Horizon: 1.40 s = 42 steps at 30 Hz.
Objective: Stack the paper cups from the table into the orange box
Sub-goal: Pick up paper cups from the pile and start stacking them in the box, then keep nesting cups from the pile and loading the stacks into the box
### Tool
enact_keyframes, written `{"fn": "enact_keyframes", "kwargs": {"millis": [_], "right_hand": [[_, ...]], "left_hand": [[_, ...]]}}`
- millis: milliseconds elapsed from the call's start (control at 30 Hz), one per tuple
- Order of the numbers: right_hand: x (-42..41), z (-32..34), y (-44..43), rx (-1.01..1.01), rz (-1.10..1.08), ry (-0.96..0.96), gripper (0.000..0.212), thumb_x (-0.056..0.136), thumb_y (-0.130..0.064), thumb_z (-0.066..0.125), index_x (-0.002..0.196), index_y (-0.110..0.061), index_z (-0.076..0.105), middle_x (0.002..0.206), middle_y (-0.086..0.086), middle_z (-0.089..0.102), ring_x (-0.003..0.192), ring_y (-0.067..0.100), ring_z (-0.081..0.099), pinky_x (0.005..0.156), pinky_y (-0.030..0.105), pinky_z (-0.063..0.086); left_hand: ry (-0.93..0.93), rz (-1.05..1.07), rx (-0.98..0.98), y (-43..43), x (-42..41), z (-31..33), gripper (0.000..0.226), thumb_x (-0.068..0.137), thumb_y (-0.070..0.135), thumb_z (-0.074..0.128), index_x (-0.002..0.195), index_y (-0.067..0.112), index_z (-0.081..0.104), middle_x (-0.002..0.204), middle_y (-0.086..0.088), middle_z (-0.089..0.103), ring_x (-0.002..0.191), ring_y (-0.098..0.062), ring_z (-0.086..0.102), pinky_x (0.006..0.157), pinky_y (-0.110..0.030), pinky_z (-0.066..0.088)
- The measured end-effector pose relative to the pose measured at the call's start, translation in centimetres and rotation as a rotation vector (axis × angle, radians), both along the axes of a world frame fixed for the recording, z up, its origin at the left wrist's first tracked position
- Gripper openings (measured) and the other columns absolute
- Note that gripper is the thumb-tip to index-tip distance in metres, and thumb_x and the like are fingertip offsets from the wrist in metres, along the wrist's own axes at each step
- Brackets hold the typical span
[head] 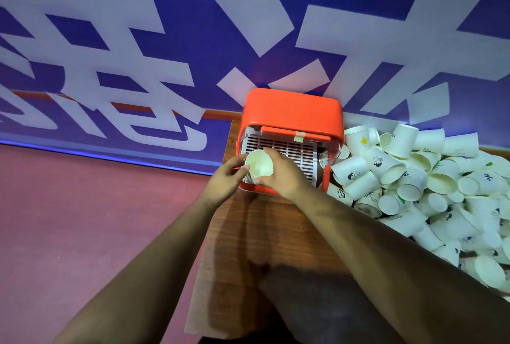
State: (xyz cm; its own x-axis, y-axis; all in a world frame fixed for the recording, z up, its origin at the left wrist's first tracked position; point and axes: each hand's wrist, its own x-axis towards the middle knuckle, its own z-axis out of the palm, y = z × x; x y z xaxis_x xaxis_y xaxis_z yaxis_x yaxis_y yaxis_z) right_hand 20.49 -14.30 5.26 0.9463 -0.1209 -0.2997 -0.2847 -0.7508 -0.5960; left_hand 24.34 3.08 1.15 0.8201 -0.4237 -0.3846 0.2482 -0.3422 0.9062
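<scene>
— Forearms lie nearest the lens, both bare, reaching from the bottom edge up over the table. How do the hands stand?

— Left hand: fingers curled, thumb and fingertips set against the left side of a paper cup. Right hand: fingers curled over the cup's far and right side, thumb on the near side under the rim. Both hands grip the one cup; neither is spread flat.

— Condition and position of the cup?

— White, mouth facing up toward the camera, rim round and undented as far as it shows. It is held over the near left corner of the orange box, above a white slotted grille inside it. Whether more cups sit nested beneath it cannot be told; the hands cover that part.

— And the box?

— It stands on the far left part of the wooden table, lid raised at the back, with a strip of tape on its orange bar.

— Remaining stock?

— A pile of paper cups lies loose on the table just right of the box, tumbled at all angles, some bearing small printed figures. Pink floor lies to the left, with a blue wall carrying large white characters behind
</scene>
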Motion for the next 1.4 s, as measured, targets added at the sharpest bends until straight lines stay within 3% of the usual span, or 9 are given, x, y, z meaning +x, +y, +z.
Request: {"fn": "enact_keyframes", "kwargs": {"millis": [133,267,400,667,800,967,1067,1167,1400], "right_hand": [[-0.3,-1.1,-0.4,0.123,-0.086,0.008,0.088,0.073,-0.029,0.083,0.148,-0.027,0.037,0.134,0.002,0.057,0.116,0.018,0.054,0.089,0.025,0.04],[-0.8,-3.5,-0.8,0.405,-0.275,0.098,0.102,0.065,-0.03,0.088,0.149,-0.026,0.03,0.136,-0.004,0.053,0.119,0.014,0.056,0.103,0.036,0.046],[-1.0,-4.8,-0.9,0.598,-0.403,0.086,0.053,0.083,0.0,0.07,0.129,-0.022,0.055,0.124,0.004,0.065,0.115,0.019,0.061,0.103,0.046,0.048],[1.2,-5.8,-1.7,0.672,-0.464,0.006,0.049,0.089,-0.008,0.065,0.135,-0.02,0.055,0.123,0.002,0.067,0.117,0.014,0.06,0.103,0.036,0.047],[2.3,-5.7,-2.3,0.699,-0.504,-0.008,0.047,0.094,-0.005,0.06,0.139,-0.01,0.049,0.127,-0.003,0.059,0.119,0.005,0.052,0.096,0.016,0.042],[3.5,-6.2,-2.4,0.704,-0.53,0.019,0.049,0.097,-0.005,0.054,0.144,-0.007,0.042,0.144,0.003,0.049,0.131,0.011,0.044,0.114,0.031,0.032],[4.4,-7.9,-2.7,0.66,-0.492,0.052,0.04,0.096,-0.011,0.054,0.136,-0.013,0.05,0.141,0.005,0.054,0.131,0.016,0.048,0.115,0.041,0.034],[5.1,-7.8,-2.5,0.649,-0.491,0.068,0.03,0.097,-0.01,0.051,0.127,-0.012,0.053,0.13,0.001,0.059,0.123,0.016,0.053,0.109,0.031,0.037],[4.4,-5.9,-2.4,0.652,-0.483,0.116,0.059,0.096,0.0,0.048,0.151,-0.006,0.027,0.147,0.002,0.04,0.136,0.017,0.042,0.104,0.027,0.038]], "left_hand": [[-0.025,-0.016,0.023,-0.2,0.2,-0.2,0.039,0.098,0.035,0.059,0.136,0.034,0.053,0.13,0.003,0.063,0.117,-0.01,0.061,0.102,-0.036,0.05],[0.039,0.021,0.075,-0.7,0.3,-0.7,0.055,0.09,0.053,0.06,0.14,0.032,0.049,0.131,0.0,0.063,0.116,-0.012,0.062,0.102,-0.034,0.049],[0.074,0.056,0.086,-1.3,0.2,-0.8,0.047,0.096,0.046,0.057,0.137,0.025,0.056,0.126,0.002,0.065,0.114,-0.015,0.063,0.106,-0.039,0.047],[0.072,0.116,0.015,-3.2,1.1,-1.4,0.051,0.089,0.044,0.058,0.139,0.033,0.053,0.136,0.011,0.059,0.125,-0.005,0.054,0.112,-0.038,0.039],[0.079,0.099,0.016,-4.2,2.1,-1.7,0.059,0.083,0.047,0.058,0.141,0.043,0.048,0.135,0.024,0.057,0.128,0.0,0.051,0.115,-0.038,0.036],[0.035,0.053,0.01,-5.0,3.2,-2.0,0.067,0.079,0.04,0.055,0.144,0.047,0.041,0.114,0.06,0.036,0.136,-0.006,0.044,0.118,-0.041,0.032],[-0.003,0.016,0.064,-5.6,3.9,-1.6,0.064,0.083,0.034,0.053,0.145,0.043,0.04,0.127,0.039,0.044,0.134,-0.013,0.046,0.116,-0.042,0.034],[0.003,0.029,0.117,-5.8,4.7,-1.6,0.055,0.091,0.029,0.052,0.144,0.039,0.041,0.138,0.012,0.049,0.131,-0.018,0.048,0.112,-0.041,0.036],[-0.102,0.015,0.202,-6.1,3.2,-1.1,0.069,0.091,0.007,0.045,0.153,0.03,0.028,0.127,0.016,0.033,0.111,-0.005,0.039,0.095,-0.022,0.031]]}}
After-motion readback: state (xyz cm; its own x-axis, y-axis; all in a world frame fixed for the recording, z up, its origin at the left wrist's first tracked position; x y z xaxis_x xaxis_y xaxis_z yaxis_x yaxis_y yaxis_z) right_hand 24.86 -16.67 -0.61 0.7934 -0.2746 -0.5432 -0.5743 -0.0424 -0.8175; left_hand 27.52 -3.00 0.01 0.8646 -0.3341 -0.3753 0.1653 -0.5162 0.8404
